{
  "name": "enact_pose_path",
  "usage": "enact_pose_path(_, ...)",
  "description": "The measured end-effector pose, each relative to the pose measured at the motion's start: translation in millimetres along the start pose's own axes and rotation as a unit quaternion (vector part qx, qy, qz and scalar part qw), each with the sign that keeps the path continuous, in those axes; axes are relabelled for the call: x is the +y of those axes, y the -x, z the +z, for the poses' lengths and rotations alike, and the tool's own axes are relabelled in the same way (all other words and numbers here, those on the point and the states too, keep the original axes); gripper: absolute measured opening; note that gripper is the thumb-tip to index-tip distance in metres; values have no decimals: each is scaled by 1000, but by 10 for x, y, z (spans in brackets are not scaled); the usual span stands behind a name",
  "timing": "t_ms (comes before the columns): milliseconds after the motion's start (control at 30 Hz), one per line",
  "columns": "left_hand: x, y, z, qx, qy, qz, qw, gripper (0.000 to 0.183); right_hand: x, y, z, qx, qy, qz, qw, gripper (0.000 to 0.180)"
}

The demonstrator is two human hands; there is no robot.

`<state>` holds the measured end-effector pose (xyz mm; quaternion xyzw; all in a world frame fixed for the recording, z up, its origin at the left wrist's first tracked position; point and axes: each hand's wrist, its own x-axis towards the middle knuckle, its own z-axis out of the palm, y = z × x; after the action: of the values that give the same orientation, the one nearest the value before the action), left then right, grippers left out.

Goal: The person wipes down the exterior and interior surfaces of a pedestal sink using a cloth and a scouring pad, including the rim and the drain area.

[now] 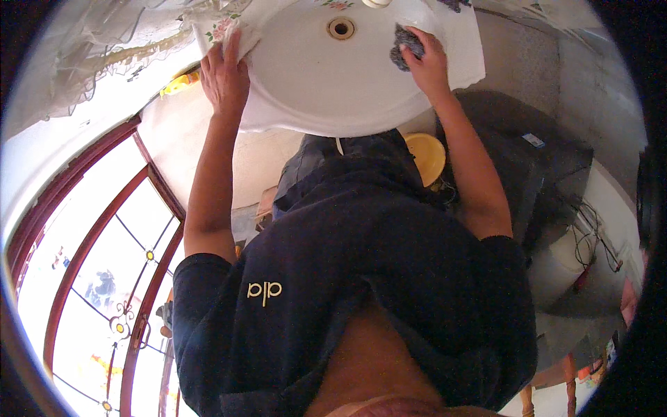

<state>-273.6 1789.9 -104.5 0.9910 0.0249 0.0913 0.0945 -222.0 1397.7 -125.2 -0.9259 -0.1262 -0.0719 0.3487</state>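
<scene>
A white ceramic washbasin [333, 88] with a pink floral pattern lies in front of me, its round drain hole [341, 28] uncovered. On the basin's right inner side, my right hand [428, 62] grips a dark grey scouring pad [400, 58] between thumb and fingers. My left hand [225, 78] rests on the left rim, fingers spread over a whitish cloth [244, 43]; whether it grips the cloth is unclear. Part of a white fitting [376, 2] shows at the picture's top edge.
Below the basin to the right is a yellow bowl [428, 159]. A large dark covered object [513, 135] stands right of my arm, with thin cables [589, 234] beyond it. A yellow bottle [180, 84] lies left of the basin, near sheer curtains and a red-framed glass door [148, 219].
</scene>
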Motion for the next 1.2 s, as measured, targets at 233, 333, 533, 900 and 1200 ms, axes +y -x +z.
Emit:
enact_pose_path(233, -165, 331, 130, 33, 32, -11, 999, 70, 239, -615, 1317, -85, 128, 101, 983, 40)
enact_pose_path(333, -36, 216, 266, 25, 46, 3, 999, 69, 649, -563, 1915, -19, 225, 183, 957, 38)
enact_pose_path(533, -153, 341, 241, 31, 40, -14, 999, 70, -462, -593, 2138, -138, 226, 152, 952, 23)
enact_pose_path(900, -137, 307, 214, 7, 34, -29, 999, 72, -280, -503, 1835, -187, 178, -52, 965, 13)
enact_pose_path(1200, -126, 287, 182, -14, 22, -36, 999, 71, -427, -315, 2174, -206, 170, -101, 958, 11)
